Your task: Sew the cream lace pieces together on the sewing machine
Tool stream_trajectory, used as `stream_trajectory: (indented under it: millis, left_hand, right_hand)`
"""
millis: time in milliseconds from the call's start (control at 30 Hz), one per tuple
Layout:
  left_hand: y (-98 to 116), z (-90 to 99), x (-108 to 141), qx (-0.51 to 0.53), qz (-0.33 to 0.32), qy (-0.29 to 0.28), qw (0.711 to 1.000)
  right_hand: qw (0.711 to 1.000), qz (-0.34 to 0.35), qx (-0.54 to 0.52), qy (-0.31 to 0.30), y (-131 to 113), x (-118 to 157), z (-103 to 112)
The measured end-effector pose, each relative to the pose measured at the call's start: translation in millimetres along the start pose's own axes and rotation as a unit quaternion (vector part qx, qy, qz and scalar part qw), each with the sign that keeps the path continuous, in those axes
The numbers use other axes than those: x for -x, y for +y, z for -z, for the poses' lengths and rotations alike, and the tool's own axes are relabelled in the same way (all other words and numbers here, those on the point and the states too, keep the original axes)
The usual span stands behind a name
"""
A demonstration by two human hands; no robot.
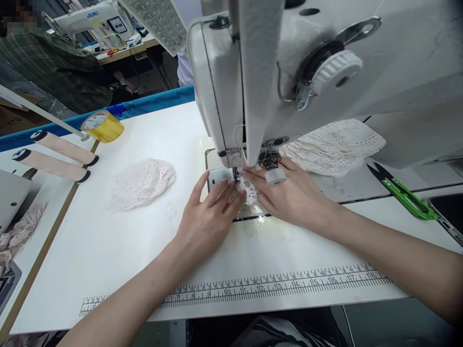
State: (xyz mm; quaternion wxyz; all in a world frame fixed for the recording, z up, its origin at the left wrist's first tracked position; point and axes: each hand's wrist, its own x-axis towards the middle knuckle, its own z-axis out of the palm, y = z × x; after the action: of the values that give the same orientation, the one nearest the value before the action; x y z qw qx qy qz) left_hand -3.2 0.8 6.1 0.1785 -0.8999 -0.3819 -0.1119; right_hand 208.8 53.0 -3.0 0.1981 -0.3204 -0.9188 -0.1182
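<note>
A small piece of white lace (pixel 250 193) lies on the metal plate under the needle of a sewing machine (pixel 224 86). My left hand (pixel 208 217) rests flat beside the presser foot (pixel 236 174), fingers spread, its fingertips at the lace's left edge. From the right, my right hand (pixel 289 193) reaches in with outstretched fingers lying on the lace; the machine's knob hides part of them. Left of the hands sits a loose pile of lace pieces (pixel 144 184). Behind my right hand, under the machine arm, is a larger stack of lace pieces (pixel 333 147).
Green-handled thread snips (pixel 403 193) and a dark phone (pixel 448 212) lie at right. Yellow tape (pixel 103 126) and two thread cones (pixel 54 164) stand at left. A printed ruler (pixel 260 287) runs along the front edge. Another person (pixel 50 67) sits near a second sewing machine (pixel 97 24).
</note>
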Motion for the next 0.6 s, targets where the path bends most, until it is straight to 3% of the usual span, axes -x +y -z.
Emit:
stream_trajectory:
  millis: [133, 300, 600]
  left_hand:
    - [0, 0.6, 0, -0.005, 0.000, 0.005, 1.000]
    - [0, 0.3, 0, -0.009, 0.004, 0.000, 1.000]
    - [0, 0.2, 0, 0.020, 0.029, 0.056, 0.998]
  right_hand:
    - [1.000, 0.006, -0.003, 0.009, 0, -1, 2]
    - [0.996, 0.034, -0.052, 0.069, -7, 1, 5]
    - [0.993, 0.028, -0.075, 0.085, -14, 2, 7]
